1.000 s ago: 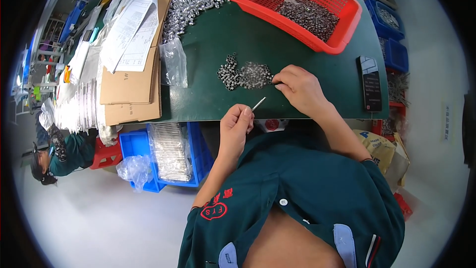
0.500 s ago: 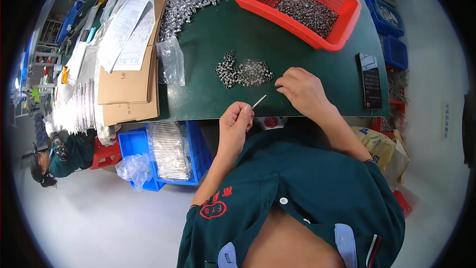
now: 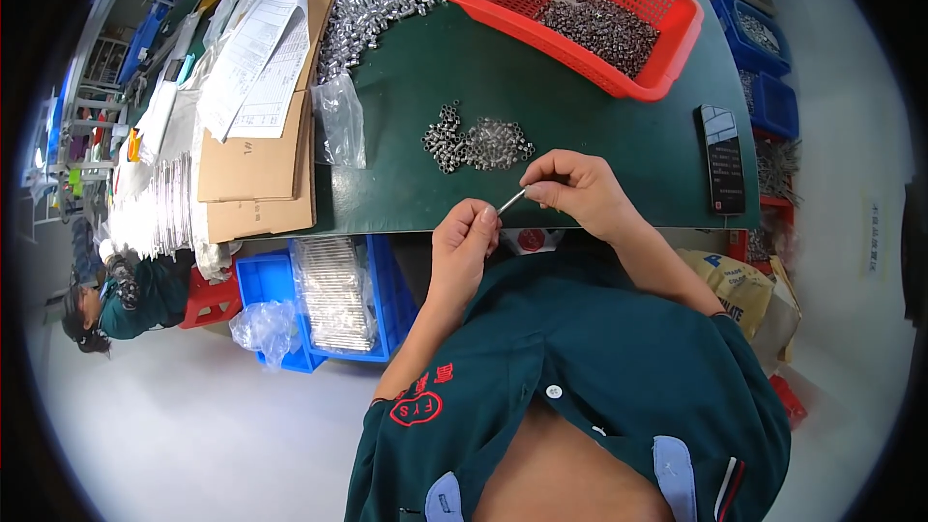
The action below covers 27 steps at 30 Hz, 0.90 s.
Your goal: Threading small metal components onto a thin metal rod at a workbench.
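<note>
Green table (image 3: pixel 416 68): spread in front of you, both hands at its near edge.
Red basket (image 3: pixel 546 42): far side, up-R of yr hands, part-full w/ small metal pcs (image 3: pixel 619 39).
Cardboard (image 3: pixel 246 174): stacked to yr L, w/ papers (image 3: pixel 259 77) on top.
L hand (image 3: pixel 465 237): closed, thumb + forefinger pinching one end of the metal rod (image 3: pixel 511 201).
R hand (image 3: pixel 583 195): fingers curled, thumb + forefinger nearly together at rod's far tip; can't tell if they grip it.
Phone (image 3: pixel 721 159): flat, well R of yr R hand.
Rings (image 3: pixel 498 145): small heap, just beyond yr hands.
Rod: btwn yr hands, slanting up-R from L fingers to R fingertips.
</note>
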Each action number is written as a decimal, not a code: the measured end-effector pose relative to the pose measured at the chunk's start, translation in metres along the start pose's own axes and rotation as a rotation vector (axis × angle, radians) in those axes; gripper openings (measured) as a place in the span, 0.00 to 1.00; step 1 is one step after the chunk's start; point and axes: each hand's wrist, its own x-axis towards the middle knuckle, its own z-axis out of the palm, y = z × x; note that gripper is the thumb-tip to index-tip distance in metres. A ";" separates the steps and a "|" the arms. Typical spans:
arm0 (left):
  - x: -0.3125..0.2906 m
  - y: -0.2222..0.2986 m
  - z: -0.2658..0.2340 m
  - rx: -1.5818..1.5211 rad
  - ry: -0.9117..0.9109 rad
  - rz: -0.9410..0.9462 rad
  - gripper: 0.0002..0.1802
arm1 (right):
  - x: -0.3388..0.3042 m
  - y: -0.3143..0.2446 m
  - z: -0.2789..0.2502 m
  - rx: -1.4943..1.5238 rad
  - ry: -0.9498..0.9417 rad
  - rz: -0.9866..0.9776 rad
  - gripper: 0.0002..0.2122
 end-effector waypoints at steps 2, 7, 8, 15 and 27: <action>-0.001 0.001 0.000 0.011 0.007 0.005 0.10 | -0.004 -0.004 0.002 -0.011 0.009 -0.008 0.05; -0.004 0.004 -0.001 0.226 0.027 0.094 0.10 | -0.009 -0.015 0.001 -0.522 0.022 -0.471 0.04; -0.005 0.005 -0.002 0.226 0.026 0.096 0.10 | -0.009 -0.017 0.000 -0.522 0.023 -0.472 0.04; -0.006 0.006 0.000 0.255 -0.014 0.126 0.10 | -0.010 -0.022 -0.002 -0.626 -0.062 -0.578 0.05; 0.038 0.041 0.028 0.286 -0.050 0.174 0.10 | 0.002 -0.066 -0.022 -0.832 0.114 -0.885 0.15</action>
